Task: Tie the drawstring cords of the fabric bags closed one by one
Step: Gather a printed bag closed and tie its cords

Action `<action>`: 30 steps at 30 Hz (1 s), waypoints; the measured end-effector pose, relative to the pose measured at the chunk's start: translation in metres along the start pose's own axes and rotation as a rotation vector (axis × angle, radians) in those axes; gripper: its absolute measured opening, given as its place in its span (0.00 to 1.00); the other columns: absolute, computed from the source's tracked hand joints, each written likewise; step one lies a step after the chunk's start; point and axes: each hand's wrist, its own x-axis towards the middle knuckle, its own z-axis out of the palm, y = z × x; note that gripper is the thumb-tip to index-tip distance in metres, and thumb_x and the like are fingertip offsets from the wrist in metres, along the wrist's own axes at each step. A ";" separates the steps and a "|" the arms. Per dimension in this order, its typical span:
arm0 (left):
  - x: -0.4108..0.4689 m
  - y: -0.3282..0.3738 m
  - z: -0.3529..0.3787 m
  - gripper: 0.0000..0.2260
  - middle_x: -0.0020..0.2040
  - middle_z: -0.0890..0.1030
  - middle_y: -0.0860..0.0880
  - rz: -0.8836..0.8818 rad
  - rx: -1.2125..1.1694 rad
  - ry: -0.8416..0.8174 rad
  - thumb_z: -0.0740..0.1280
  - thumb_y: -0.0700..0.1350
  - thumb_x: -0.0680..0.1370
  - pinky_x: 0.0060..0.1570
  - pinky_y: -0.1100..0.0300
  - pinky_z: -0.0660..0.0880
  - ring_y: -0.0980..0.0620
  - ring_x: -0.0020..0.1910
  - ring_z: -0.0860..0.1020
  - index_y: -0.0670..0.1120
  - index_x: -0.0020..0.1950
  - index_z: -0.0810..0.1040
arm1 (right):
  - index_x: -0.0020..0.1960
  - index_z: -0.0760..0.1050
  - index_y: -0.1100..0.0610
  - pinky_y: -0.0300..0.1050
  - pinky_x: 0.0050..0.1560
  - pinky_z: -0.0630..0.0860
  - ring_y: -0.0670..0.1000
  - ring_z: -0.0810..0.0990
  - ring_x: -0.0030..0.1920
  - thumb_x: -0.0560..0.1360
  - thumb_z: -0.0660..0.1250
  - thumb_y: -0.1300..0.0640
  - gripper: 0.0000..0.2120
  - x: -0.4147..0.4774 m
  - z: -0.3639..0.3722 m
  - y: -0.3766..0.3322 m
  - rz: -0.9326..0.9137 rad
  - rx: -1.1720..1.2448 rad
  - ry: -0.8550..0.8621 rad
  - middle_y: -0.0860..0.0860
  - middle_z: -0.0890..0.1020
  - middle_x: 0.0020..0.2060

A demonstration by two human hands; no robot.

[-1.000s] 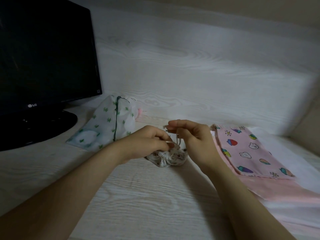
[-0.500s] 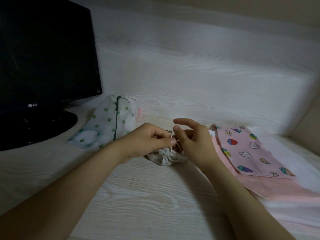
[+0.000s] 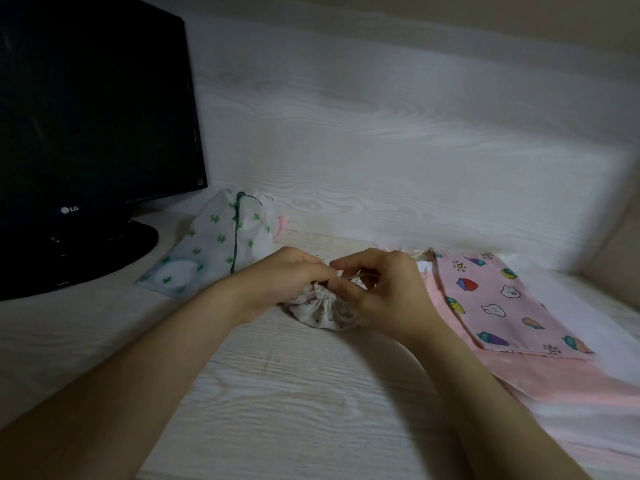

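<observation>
A small white printed bag [image 3: 320, 311] sits gathered shut on the table in the middle. My left hand [image 3: 291, 277] and my right hand [image 3: 381, 289] meet just above its puckered mouth. Both pinch its thin pale cord [image 3: 346, 278] between thumb and fingers. A white bag with green marks and a green cord [image 3: 214, 244] stands at the left, cinched at the top. A pink bag with cartoon prints [image 3: 498, 299] lies flat at the right on a plain pink bag [image 3: 561, 379].
A black monitor [image 3: 93, 109] on a round stand [image 3: 79, 251] fills the left side. A wood-grain back panel [image 3: 381, 133] rises behind the bags. White fabric [image 3: 620, 327] lies under the pink bags at the far right.
My right hand has dropped from its raised hold to the bag's mouth. Both hands have closed together over the cord, fingertips touching.
</observation>
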 end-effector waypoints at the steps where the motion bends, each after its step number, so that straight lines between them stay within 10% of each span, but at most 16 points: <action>1: 0.000 0.000 0.000 0.14 0.53 0.88 0.49 -0.016 0.013 0.005 0.70 0.53 0.79 0.72 0.45 0.74 0.49 0.61 0.84 0.42 0.50 0.86 | 0.52 0.87 0.45 0.32 0.39 0.70 0.41 0.80 0.37 0.72 0.80 0.53 0.09 0.000 0.000 0.000 -0.038 -0.078 -0.001 0.43 0.85 0.39; 4: 0.003 -0.001 -0.001 0.18 0.51 0.85 0.44 -0.050 0.013 0.015 0.71 0.57 0.71 0.73 0.35 0.70 0.42 0.57 0.83 0.42 0.49 0.82 | 0.53 0.87 0.43 0.34 0.39 0.71 0.43 0.78 0.39 0.75 0.76 0.54 0.09 -0.001 0.001 -0.001 -0.171 -0.273 -0.019 0.44 0.82 0.40; 12: 0.000 -0.003 0.003 0.02 0.48 0.88 0.52 0.102 0.148 0.074 0.77 0.47 0.77 0.58 0.55 0.82 0.54 0.52 0.86 0.51 0.49 0.89 | 0.47 0.85 0.51 0.55 0.42 0.75 0.55 0.76 0.41 0.74 0.65 0.54 0.10 0.000 0.003 0.001 -0.227 -0.500 -0.041 0.50 0.76 0.39; 17: -0.002 -0.002 0.004 0.06 0.49 0.88 0.55 0.187 0.177 0.145 0.79 0.48 0.74 0.64 0.53 0.80 0.58 0.54 0.85 0.52 0.50 0.89 | 0.45 0.83 0.51 0.50 0.47 0.75 0.50 0.79 0.43 0.75 0.67 0.55 0.06 -0.001 0.006 0.005 -0.038 -0.315 0.021 0.49 0.79 0.41; 23: 0.002 -0.007 0.002 0.11 0.47 0.84 0.57 0.322 0.305 0.350 0.80 0.45 0.72 0.48 0.64 0.75 0.65 0.42 0.78 0.55 0.51 0.82 | 0.40 0.80 0.54 0.36 0.36 0.70 0.40 0.75 0.34 0.81 0.67 0.59 0.11 0.002 0.005 -0.006 0.247 0.035 -0.018 0.43 0.80 0.32; 30: 0.004 -0.011 0.004 0.11 0.46 0.79 0.55 0.481 0.384 0.423 0.82 0.46 0.71 0.59 0.68 0.71 0.60 0.45 0.75 0.55 0.44 0.81 | 0.48 0.84 0.63 0.43 0.38 0.69 0.48 0.75 0.38 0.81 0.66 0.62 0.10 0.003 0.001 -0.008 0.537 0.458 0.008 0.52 0.80 0.36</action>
